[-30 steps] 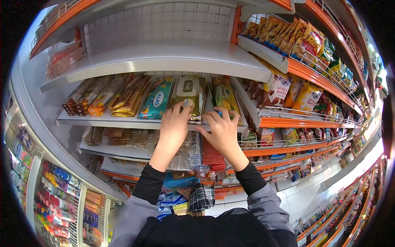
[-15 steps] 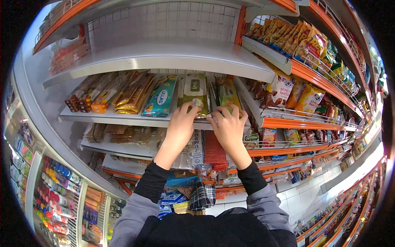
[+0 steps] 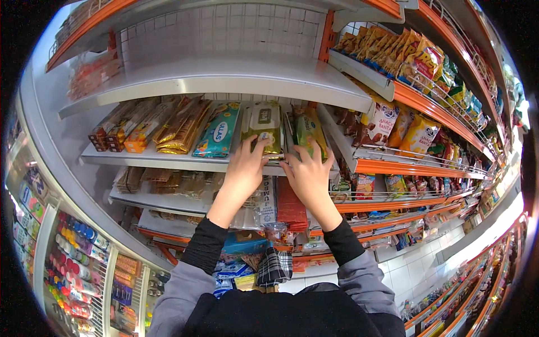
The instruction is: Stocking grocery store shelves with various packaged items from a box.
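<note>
On the middle shelf (image 3: 163,160), my left hand (image 3: 242,167) rests its fingers on the front end of an olive-green wet wipes pack (image 3: 268,124) with a pale flip lid. To its right, my right hand (image 3: 307,171) has its fingers spread over the front end of a green and yellow pack (image 3: 310,129). The right thumb is at the gap between these two packs. Both hands look open, though the fingertips partly cover the pack ends. A turquoise wet wipes pack (image 3: 218,132) lies to the left of the olive-green one.
Gold-wrapped packs (image 3: 179,132) and long brown boxes (image 3: 115,126) lie further left. An upper shelf (image 3: 224,84) overhangs the packs. Right, orange-edged racks hold snack bags (image 3: 418,137). Below are red packs (image 3: 290,205); a bottle display (image 3: 78,264) stands lower left.
My left hand has shifted slightly left, uncovering more of the olive-green pack's front. My right hand has moved slightly down and left, and the green and yellow pack's front has come slightly nearer.
</note>
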Available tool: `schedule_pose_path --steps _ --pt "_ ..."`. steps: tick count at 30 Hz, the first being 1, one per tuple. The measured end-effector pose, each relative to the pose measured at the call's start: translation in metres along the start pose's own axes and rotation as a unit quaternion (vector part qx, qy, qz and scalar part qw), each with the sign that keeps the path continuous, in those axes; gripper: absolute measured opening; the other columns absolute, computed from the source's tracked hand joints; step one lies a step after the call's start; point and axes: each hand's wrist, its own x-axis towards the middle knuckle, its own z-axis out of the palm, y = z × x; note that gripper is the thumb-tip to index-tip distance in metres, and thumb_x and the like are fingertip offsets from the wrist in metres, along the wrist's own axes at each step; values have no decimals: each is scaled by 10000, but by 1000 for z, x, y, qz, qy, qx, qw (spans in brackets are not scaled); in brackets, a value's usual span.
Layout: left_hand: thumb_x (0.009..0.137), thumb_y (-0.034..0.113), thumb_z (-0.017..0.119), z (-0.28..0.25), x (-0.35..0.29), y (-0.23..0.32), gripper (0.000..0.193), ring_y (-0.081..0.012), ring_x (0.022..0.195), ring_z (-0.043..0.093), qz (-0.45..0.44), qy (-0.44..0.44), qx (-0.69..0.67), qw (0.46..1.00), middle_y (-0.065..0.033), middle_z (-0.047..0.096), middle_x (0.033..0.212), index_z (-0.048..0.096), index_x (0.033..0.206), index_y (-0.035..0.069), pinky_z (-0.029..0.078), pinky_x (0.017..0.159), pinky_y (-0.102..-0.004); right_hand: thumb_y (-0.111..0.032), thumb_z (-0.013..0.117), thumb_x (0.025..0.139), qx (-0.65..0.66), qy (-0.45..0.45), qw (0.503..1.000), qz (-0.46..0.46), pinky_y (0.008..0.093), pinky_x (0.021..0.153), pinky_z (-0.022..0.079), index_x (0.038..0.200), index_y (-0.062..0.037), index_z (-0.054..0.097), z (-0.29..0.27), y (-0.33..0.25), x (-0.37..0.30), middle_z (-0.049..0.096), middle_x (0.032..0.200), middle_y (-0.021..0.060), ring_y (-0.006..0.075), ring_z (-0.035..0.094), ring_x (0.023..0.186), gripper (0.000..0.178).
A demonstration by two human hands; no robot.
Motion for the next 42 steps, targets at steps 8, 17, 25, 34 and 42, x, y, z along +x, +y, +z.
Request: schedule_pose_path --steps 8,17,25,34,42 --pt "793 107 560 -4 -7 -2 441 -389 1062 451 2 19 -3 1000 -196 411 1217 411 1204 54 382 881 -443 -261 640 737 11 1 1000 11 548 918 232 877 -138 642 -7 -11 -2 564 1014 24 267 402 1127 187" --pt "791 62 497 18 -169 3 242 -285 1007 515 -84 154 -157 972 -126 542 1090 524 1031 49 397 851 -376 -3 563 730 354 -29 930 96 370 694 446 958 -16 567 6 -83 -166 580 903 152 301 555 802 228" --pt "836 334 487 91 -476 -77 395 -402 914 537 -349 -549 -204 731 -251 583 923 574 918 -42 423 798 -423 -282 516 798 283 -759 582 -73 426 700 464 1017 -64 558 35 -159 -391 603 897 173 336 584 814 312" --pt "852 310 467 68 -505 -59 341 -324 943 563 -510 -363 -271 731 -182 598 985 571 1028 37 433 794 -362 -265 634 729 237 -744 618 96 470 874 407 1270 -56 302 76 -176 -375 318 1291 223 414 421 1091 668" --pt "916 342 380 44 -486 -69 400 -230 1048 497 -695 -288 -399 524 -95 533 1150 468 1171 47 354 883 -357 -245 632 728 195 -677 653 278 429 772 460 1354 -33 129 125 -197 -420 446 1159 248 379 550 918 831"
